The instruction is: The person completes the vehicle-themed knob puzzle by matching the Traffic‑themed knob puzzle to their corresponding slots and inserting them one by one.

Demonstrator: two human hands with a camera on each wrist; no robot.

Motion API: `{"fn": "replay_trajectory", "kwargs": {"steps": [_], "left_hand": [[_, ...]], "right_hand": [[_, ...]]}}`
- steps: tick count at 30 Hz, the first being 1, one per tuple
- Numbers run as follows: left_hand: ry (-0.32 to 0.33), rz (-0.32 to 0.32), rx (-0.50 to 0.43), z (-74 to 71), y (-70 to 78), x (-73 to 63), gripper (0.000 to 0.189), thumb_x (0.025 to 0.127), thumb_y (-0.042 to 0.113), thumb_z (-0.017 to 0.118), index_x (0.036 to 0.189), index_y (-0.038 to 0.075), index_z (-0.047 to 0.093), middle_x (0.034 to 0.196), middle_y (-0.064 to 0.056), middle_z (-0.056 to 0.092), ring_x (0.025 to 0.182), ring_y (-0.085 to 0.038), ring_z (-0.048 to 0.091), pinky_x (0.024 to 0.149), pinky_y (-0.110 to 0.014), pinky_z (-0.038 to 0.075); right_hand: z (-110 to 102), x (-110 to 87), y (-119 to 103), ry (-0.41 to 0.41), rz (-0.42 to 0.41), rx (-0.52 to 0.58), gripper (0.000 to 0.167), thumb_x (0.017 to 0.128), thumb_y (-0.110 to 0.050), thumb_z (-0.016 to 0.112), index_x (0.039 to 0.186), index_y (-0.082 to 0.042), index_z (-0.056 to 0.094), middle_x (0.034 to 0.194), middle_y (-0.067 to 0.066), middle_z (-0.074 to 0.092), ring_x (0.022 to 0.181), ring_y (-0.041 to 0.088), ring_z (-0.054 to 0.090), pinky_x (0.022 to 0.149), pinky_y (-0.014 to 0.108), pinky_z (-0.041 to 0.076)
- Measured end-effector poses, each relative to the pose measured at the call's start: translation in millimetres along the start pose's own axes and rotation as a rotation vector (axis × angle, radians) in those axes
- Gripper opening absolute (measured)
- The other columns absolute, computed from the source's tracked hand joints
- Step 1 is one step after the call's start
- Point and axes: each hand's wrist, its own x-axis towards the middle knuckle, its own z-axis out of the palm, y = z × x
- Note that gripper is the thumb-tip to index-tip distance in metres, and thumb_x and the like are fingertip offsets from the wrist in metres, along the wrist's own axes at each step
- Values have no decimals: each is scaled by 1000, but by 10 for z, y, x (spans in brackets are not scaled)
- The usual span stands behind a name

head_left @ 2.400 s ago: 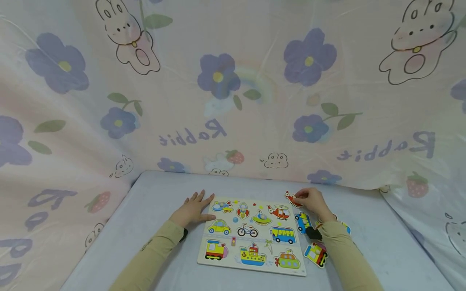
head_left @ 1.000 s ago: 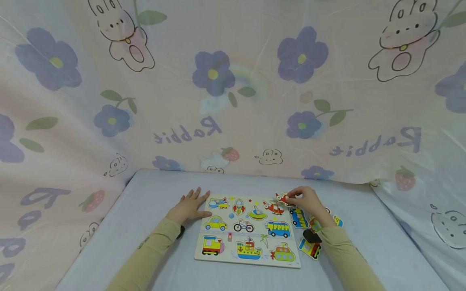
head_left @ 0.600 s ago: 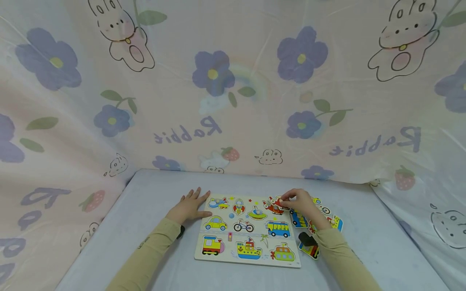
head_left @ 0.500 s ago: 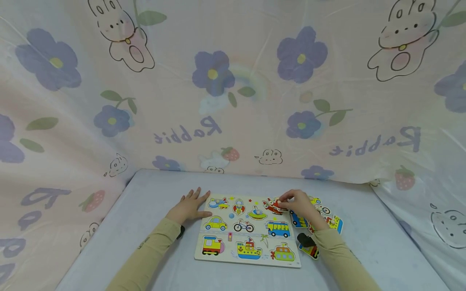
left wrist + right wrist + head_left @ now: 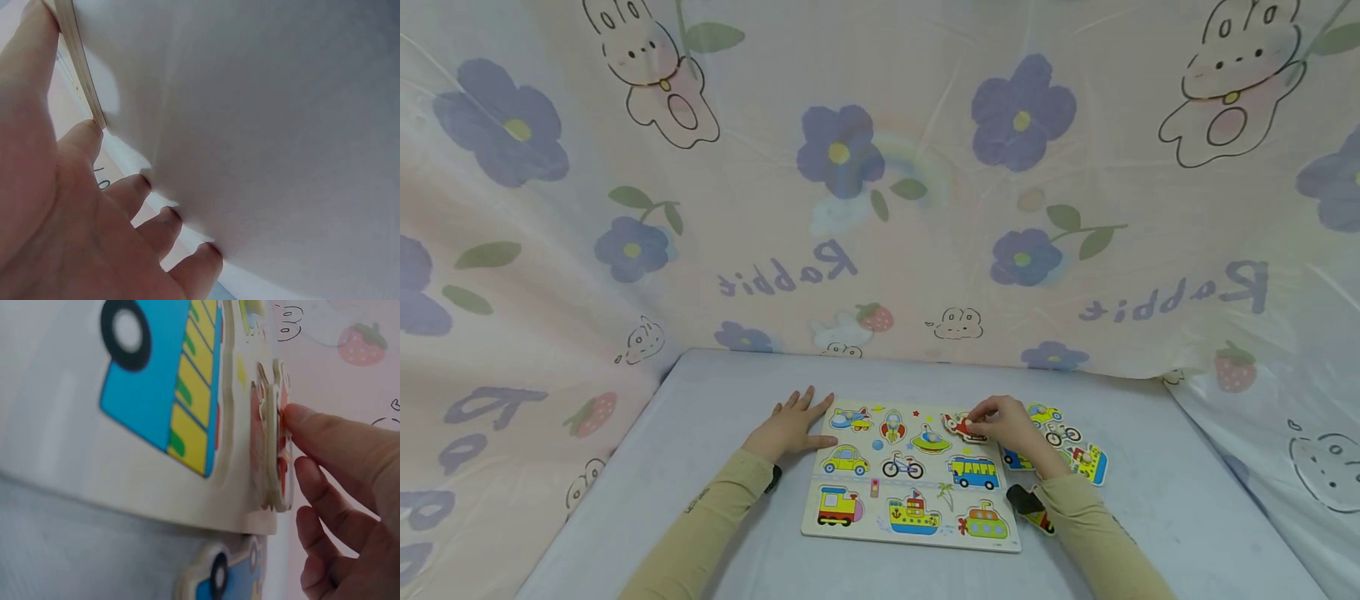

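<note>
My right hand (image 5: 1011, 427) pinches a red helicopter puzzle piece (image 5: 957, 426) at the upper right of a wooden puzzle board (image 5: 880, 534). In the right wrist view, the helicopter piece (image 5: 284, 478) sits close over its matching picture, thumb and fingertips right at its face. My left hand (image 5: 784, 431) lies with fingers spread on the table, thumb and index finger against the board's left edge. The left wrist view shows those two fingertips touching the board's wooden edge (image 5: 81, 65). Knobbed airplane (image 5: 853, 419), rocket (image 5: 892, 427) and flying saucer (image 5: 931, 440) pieces are set in the top row.
Loose pieces lie right of the board: a car (image 5: 1047, 412), a bicycle (image 5: 1063, 434), a ship (image 5: 1087, 463), a partly hidden bus (image 5: 1017, 459) and a train (image 5: 1043, 523) under the right wrist's black camera (image 5: 1024, 502). A patterned curtain (image 5: 910, 250) stands behind the table.
My right hand has carried the helicopter piece left and down from beyond the board's upper right corner onto its matching picture. The left hand keeps its place at the board's edge.
</note>
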Motion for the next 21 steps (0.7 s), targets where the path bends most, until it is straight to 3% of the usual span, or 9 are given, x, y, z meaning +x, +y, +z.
{"fn": "replay_trajectory", "kwargs": {"steps": [21], "left_hand": [[-6,-7,3,0,1,14,86,84,60,61,153,20,28,155,-23,16,140,-47,13,110,-62,16]], "right_hand": [[38,36,-24,-12,25,-18,9,81,-17,78,86,-11,73,82,-2,63,77,16,55,67,31,48]]}}
